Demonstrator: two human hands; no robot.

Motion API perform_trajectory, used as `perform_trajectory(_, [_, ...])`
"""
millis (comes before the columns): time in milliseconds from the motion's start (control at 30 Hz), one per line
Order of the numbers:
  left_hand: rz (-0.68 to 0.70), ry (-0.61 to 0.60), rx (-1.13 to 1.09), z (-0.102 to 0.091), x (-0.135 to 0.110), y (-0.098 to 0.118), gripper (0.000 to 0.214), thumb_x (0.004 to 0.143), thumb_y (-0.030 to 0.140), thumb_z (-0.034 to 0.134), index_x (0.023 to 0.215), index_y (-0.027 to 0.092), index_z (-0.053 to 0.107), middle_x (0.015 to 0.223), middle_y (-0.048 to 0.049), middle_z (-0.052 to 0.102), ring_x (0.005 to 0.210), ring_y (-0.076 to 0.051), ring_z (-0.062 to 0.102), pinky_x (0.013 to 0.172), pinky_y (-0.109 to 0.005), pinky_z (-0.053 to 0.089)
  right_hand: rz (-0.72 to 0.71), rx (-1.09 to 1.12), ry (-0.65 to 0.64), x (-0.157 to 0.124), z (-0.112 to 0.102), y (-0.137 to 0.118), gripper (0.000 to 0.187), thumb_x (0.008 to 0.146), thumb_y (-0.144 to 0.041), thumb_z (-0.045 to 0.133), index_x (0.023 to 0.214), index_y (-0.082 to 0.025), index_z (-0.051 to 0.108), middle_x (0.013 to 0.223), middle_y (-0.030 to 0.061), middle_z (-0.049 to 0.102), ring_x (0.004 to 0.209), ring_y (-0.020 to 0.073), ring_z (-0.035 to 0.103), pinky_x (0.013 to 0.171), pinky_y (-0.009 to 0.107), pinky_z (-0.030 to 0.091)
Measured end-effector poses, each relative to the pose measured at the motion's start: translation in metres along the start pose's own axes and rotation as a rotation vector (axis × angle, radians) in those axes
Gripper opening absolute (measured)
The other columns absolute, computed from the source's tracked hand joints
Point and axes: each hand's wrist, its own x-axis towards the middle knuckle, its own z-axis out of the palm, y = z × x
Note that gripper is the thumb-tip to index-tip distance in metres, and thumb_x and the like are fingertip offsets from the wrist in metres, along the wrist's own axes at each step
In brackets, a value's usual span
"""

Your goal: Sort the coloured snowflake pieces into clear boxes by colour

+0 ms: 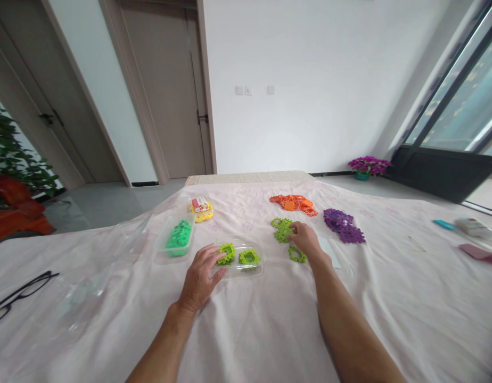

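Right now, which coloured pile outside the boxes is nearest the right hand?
The lime pile: the right hand is right at it, while the orange pile lies farther back and the purple pile off to the right.

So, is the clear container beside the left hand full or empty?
Neither; it's partly filled. Two separate groups of lime-green pieces sit in the clear container, with bare plastic showing between them.

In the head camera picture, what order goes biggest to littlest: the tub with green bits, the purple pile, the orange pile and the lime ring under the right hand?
1. Tub with green bits
2. Purple pile and orange pile: too alike to rank
3. Lime ring under the right hand
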Motion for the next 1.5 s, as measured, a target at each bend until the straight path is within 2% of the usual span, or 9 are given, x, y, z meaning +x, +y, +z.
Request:
perform_trajectory(167, [-0.004, -0.007, -0.002, 0.001, 0.0, -0.001, 0.033, 0.089, 0.038, 0.064, 0.119, 0.024, 0.063, 0.123, -0.008, 0.064, 0.125, -0.026, 0.052, 0.107, -0.046, 0.046, 0.004, 0.44, 0.066, 0.002, -0.008, -0.014, 0.031, 0.076, -0.034, 0.06, 0.099, -0.016, 0.071, 0.069, 0.0014, 0.065, 0.065, 0.0158, 0.057, 0.06, 0.026, 0.039])
perform_trajectory(367, [-0.014, -0.015, 0.001, 0.002, -0.001, -0.002, 0.033, 0.088, 0.039, 0.065, 0.117, 0.024, 0.064, 0.123, -0.0076, 0.064, 0.126, -0.026, 0.051, 0.107, -0.047, 0.045, -0.104, 1.008, -0.228, -0.017, -0.024, -0.069, 0.038, 0.067, -0.043, 0.071, 0.092, -0.014, 0.07, 0.059, -0.0023, 0.058, 0.05, 0.0095, 0.046, 0.05, 0.023, 0.035])
perform_trajectory(533, [-0.023, -0.026, -0.003, 0.002, -0.002, -0.002, 0.033, 0.088, 0.039, 0.064, 0.118, 0.024, 0.064, 0.123, -0.008, 0.064, 0.127, -0.027, 0.051, 0.107, -0.048, 0.045, -0.209, 0.734, -0.462, -0.036, -0.025, -0.097, 0.023, 0.074, -0.031, 0.064, 0.089, -0.016, 0.075, 0.067, 0.0011, 0.066, 0.054, 0.0106, 0.052, 0.052, 0.023, 0.038])
perform_trajectory(667, [-0.032, -0.026, -0.012, 0.002, -0.001, -0.001, 0.031, 0.089, 0.038, 0.064, 0.117, 0.025, 0.065, 0.124, -0.0079, 0.064, 0.127, -0.027, 0.05, 0.107, -0.049, 0.045, -0.347, 0.322, -0.343, -0.041, -0.022, -0.103, 0.021, 0.075, -0.021, 0.064, 0.091, -0.018, 0.077, 0.084, 0.0046, 0.074, 0.073, 0.016, 0.063, 0.069, 0.027, 0.044])
perform_trajectory(800, [-0.039, -0.021, -0.017, 0.002, -0.001, 0.0, 0.03, 0.089, 0.037, 0.064, 0.117, 0.026, 0.065, 0.124, -0.0073, 0.064, 0.127, -0.026, 0.051, 0.107, -0.05, 0.046, -0.527, 0.183, -0.224, -0.05, -0.02, -0.115, 0.023, 0.081, -0.021, 0.06, 0.097, -0.021, 0.077, 0.095, 0.0054, 0.075, 0.084, 0.018, 0.065, 0.077, 0.028, 0.045])
perform_trajectory(967, [-0.042, -0.043, -0.002, 0.003, 0.0, 0.001, 0.031, 0.09, 0.036, 0.063, 0.119, 0.026, 0.063, 0.125, -0.0071, 0.063, 0.128, -0.026, 0.05, 0.108, -0.052, 0.045, -0.683, 0.101, -0.339, -0.063, -0.016, -0.132, 0.019, 0.082, -0.023, 0.061, 0.089, -0.023, 0.079, 0.09, 0.0046, 0.076, 0.089, 0.0203, 0.066, 0.081, 0.028, 0.045])
perform_trajectory(1100, [-0.035, -0.025, 0.003, 0.005, 0.0, -0.001, 0.029, 0.09, 0.035, 0.062, 0.118, 0.026, 0.063, 0.124, -0.0074, 0.063, 0.127, -0.026, 0.05, 0.107, -0.051, 0.045, -0.562, 0.225, -0.273, -0.05, -0.031, -0.115, 0.024, 0.084, -0.021, 0.058, 0.097, -0.022, 0.077, 0.096, 0.0036, 0.076, 0.086, 0.0177, 0.068, 0.078, 0.025, 0.046])
perform_trajectory(1267, [-0.042, -0.005, 0.018, 0.008, 0.0, -0.003, 0.028, 0.09, 0.037, 0.061, 0.116, 0.025, 0.064, 0.123, -0.0074, 0.063, 0.127, -0.027, 0.051, 0.107, -0.05, 0.046, -0.251, 0.056, -0.236, -0.024, -0.055, -0.051, 0.022, 0.077, -0.021, 0.064, 0.095, -0.023, 0.076, 0.088, 0.0032, 0.075, 0.08, 0.018, 0.067, 0.07, 0.024, 0.044])
perform_trajectory(1500, [-0.032, 0.0, 0.025, 0.01, 0.0, -0.004, 0.029, 0.09, 0.038, 0.061, 0.116, 0.024, 0.064, 0.123, -0.0076, 0.063, 0.127, -0.027, 0.05, 0.107, -0.05, 0.045, -0.053, -0.099, -0.248, -0.009, -0.045, -0.002, 0.028, 0.074, -0.027, 0.069, 0.101, -0.026, 0.076, 0.1, 0.004, 0.075, 0.09, 0.0205, 0.067, 0.076, 0.026, 0.045])
